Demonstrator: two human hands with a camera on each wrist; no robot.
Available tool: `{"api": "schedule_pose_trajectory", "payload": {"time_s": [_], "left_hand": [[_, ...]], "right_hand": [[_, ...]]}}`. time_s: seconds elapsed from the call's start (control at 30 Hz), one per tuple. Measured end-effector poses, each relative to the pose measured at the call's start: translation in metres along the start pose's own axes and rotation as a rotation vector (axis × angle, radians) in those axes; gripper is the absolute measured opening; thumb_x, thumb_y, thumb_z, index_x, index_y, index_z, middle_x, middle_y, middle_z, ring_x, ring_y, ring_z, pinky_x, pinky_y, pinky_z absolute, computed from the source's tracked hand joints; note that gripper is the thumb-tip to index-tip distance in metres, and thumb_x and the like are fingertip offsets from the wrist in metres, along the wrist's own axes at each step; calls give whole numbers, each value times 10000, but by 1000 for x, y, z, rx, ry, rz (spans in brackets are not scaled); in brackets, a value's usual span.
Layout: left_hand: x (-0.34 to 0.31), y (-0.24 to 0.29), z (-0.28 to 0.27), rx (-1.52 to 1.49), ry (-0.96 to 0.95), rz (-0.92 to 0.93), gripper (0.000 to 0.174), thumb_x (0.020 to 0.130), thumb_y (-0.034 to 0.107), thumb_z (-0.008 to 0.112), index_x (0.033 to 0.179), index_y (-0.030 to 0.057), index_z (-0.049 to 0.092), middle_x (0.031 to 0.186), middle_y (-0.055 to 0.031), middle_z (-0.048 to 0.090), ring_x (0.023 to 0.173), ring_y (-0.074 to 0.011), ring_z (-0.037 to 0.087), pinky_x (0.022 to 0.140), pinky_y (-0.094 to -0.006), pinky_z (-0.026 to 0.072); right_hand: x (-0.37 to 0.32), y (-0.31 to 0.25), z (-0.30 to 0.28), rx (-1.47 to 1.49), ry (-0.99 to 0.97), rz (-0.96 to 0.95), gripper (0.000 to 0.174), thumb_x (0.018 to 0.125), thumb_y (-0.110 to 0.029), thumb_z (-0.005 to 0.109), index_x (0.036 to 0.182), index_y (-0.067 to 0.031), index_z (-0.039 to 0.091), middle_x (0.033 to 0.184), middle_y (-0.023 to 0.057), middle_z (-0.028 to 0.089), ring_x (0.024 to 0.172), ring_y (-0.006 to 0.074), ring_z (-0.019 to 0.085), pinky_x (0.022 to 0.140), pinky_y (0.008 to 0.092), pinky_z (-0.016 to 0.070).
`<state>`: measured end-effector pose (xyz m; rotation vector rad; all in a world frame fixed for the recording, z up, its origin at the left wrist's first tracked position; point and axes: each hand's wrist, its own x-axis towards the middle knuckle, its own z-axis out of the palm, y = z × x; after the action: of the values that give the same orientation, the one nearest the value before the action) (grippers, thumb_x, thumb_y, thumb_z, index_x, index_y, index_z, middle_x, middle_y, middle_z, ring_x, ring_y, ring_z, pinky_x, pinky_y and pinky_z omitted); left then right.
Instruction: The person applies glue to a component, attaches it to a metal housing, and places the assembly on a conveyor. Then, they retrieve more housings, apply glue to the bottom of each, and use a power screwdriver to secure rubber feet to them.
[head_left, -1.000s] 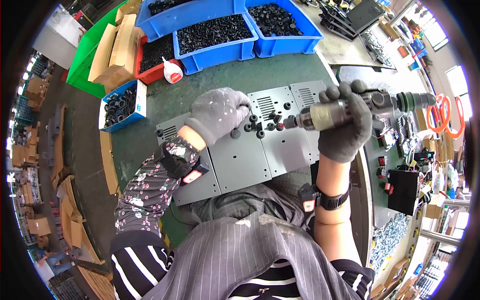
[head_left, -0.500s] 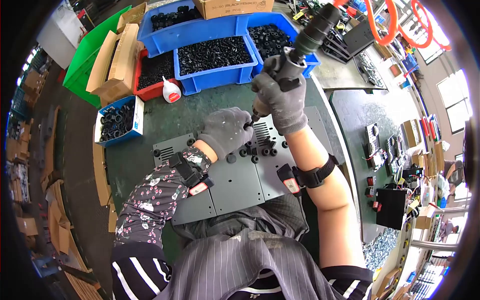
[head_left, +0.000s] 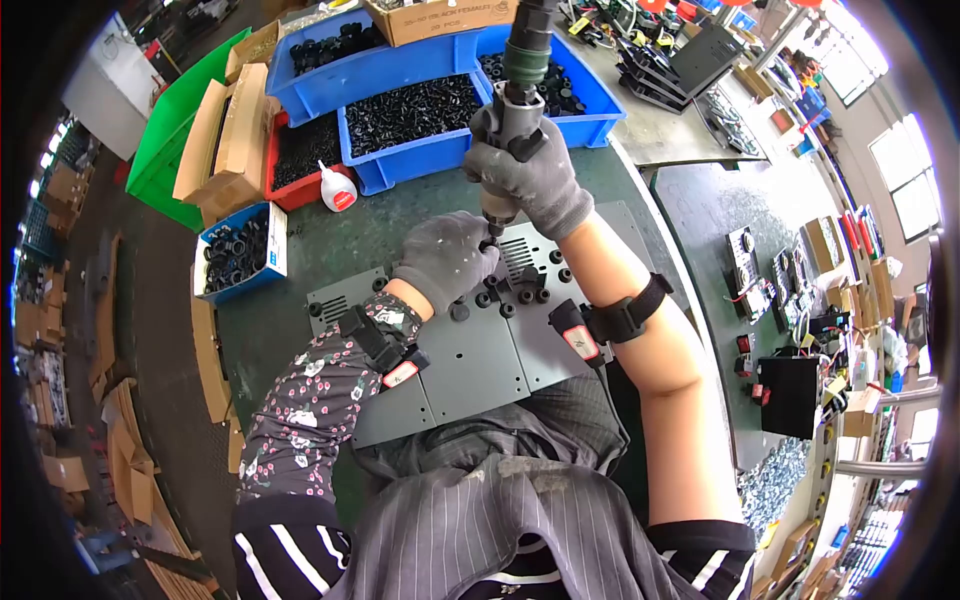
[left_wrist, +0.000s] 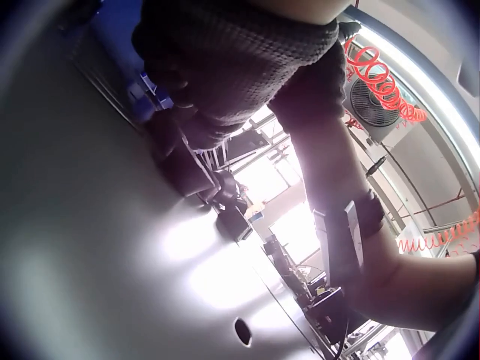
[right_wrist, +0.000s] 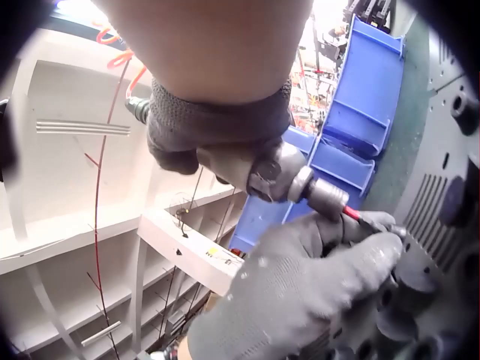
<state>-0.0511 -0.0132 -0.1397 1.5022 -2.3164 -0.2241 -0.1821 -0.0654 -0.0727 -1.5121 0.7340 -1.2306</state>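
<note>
My gloved right hand [head_left: 535,185] grips a pneumatic screwdriver [head_left: 520,130] held upright over the grey slotted metal plates [head_left: 460,360]. In the right wrist view its red bit [right_wrist: 351,213] points down at a plate's slotted end. My gloved left hand [head_left: 445,258] is low at that spot, its finger and thumb pinching a small dark part [right_wrist: 396,229] at the bit's tip; the fingers partly hide it. Several black rubber feet [head_left: 507,310] and dark pieces lie on the plates just right of the left hand, and one small foot [head_left: 315,309] sits on the left plate.
Blue bins [head_left: 410,120] of black screws and feet line the back, with a red bin [head_left: 300,150] and a white squeeze bottle [head_left: 338,188] beside them. A small box of black rings [head_left: 240,255] is at the left. Another bench [head_left: 700,220] stands to the right.
My right hand has swung the screwdriver from lying sideways at the right to upright, its tip at the left fingers. In the last half second it has shifted slightly left; the left hand stays near the plate.
</note>
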Motion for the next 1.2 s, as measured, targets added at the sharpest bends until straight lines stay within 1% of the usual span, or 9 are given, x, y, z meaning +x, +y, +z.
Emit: {"api": "schedule_pose_trajectory", "payload": {"time_s": [0.1, 0.2, 0.23, 0.33, 0.4, 0.77, 0.9, 1.0, 1.2], "left_hand": [[-2, -2, -3, -9, -2, -12, 224, 764, 297, 637, 872, 103, 664, 853, -86, 634, 828, -263, 617, 732, -382, 489], [8, -9, -21, -250, -253, -146, 335, 772, 295, 645, 1025, 76, 655, 953, -124, 650, 904, -288, 612, 787, -391, 477], [5, -12, -21, -380, -178, -165, 336, 817, 280, 613, 1053, 41, 637, 888, -83, 657, 818, -200, 611, 719, -334, 488], [-3, -14, -35, -897, -182, -277, 337, 885, 224, 531, 1136, 6, 582, 829, -13, 603, 702, -88, 526, 602, -238, 453], [-10, -12, -47, -1661, -321, -605, 346, 924, 162, 452, 1224, -4, 502, 802, 34, 525, 624, -31, 422, 519, -159, 374], [-69, 42, -40, -1717, -390, -625, 374, 953, 295, 474, 1170, -4, 528, 771, 55, 524, 589, -24, 408, 493, -172, 349], [-72, 56, -33, -1654, -396, -652, 375, 939, 374, 492, 1013, 35, 637, 667, 72, 445, 530, -14, 349, 445, -159, 291], [-72, 58, -25, -1584, -408, -647, 439, 920, 457, 487, 893, 47, 639, 604, 73, 424, 465, -20, 318, 401, -177, 266], [-72, 68, -14, -1685, -483, -636, 495, 902, 519, 477, 779, 56, 602, 550, 46, 416, 421, -37, 318, 379, -188, 252]], "right_hand": [[-16, -20, -4, 94, 2, -125, 278, 691, -61, 643, 936, -34, 514, 768, 69, 551, 663, 169, 567, 613, 289, 474], [-42, -52, -5, 285, 158, -192, 251, 688, -29, 642, 913, -19, 531, 736, 55, 547, 632, 137, 552, 608, 274, 479], [-52, -57, -7, 337, 193, -203, 266, 693, -21, 631, 937, -20, 522, 746, 64, 541, 641, 150, 553, 616, 286, 484], [-82, -67, -15, 400, 300, -222, 326, 707, -29, 604, 1011, -45, 486, 788, 81, 509, 676, 196, 549, 642, 333, 495], [-99, -67, -21, 437, 337, -224, 314, 713, -50, 610, 1003, -50, 488, 810, 81, 506, 707, 197, 548, 663, 343, 498], [-136, -62, -36, 586, 353, -411, 356, 725, -120, 590, 1055, -55, 473, 890, 81, 496, 790, 213, 533, 706, 350, 471], [-142, -70, -36, 645, 349, -438, 395, 711, -136, 592, 1078, -72, 462, 902, 69, 470, 768, 209, 503, 673, 343, 446], [-145, -79, -31, 634, 398, -442, 352, 715, -142, 527, 1038, -74, 404, 791, 4, 308, 706, 125, 335, 629, 270, 330], [-149, -80, -35, 614, 411, -459, 338, 712, -144, 524, 1018, -89, 394, 787, 3, 312, 707, 123, 340, 626, 264, 329]]}}
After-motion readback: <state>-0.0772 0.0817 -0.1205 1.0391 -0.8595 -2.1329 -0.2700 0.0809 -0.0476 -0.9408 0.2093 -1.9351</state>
